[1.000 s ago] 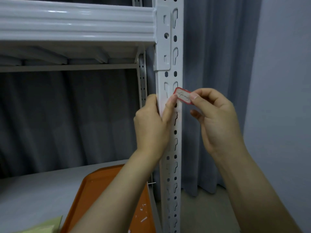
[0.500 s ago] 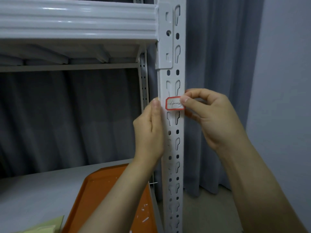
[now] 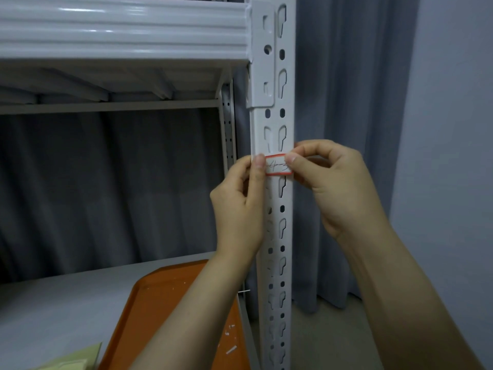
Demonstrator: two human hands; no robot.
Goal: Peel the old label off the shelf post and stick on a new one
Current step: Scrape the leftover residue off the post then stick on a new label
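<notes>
A white label with a red border and handwriting [image 3: 277, 166] lies flat across the front of the white slotted shelf post [image 3: 276, 236], at mid height. My left hand [image 3: 240, 206] wraps the post's left side, its thumb pressing the label's left end. My right hand [image 3: 333, 182] is at the post's right edge, thumb on the label's right end and fingers curled behind it, pinching that end.
A white shelf beam [image 3: 122, 30] joins the post at the top left. An orange tray [image 3: 165, 311] with white paper scraps sits on the lower shelf, with a yellow-green sheet [image 3: 72, 361] at its left. Grey curtain [image 3: 346, 102] hangs behind; a wall is on the right.
The label went from tilted in my right fingers to level against the post. My left thumb moved up onto its left end.
</notes>
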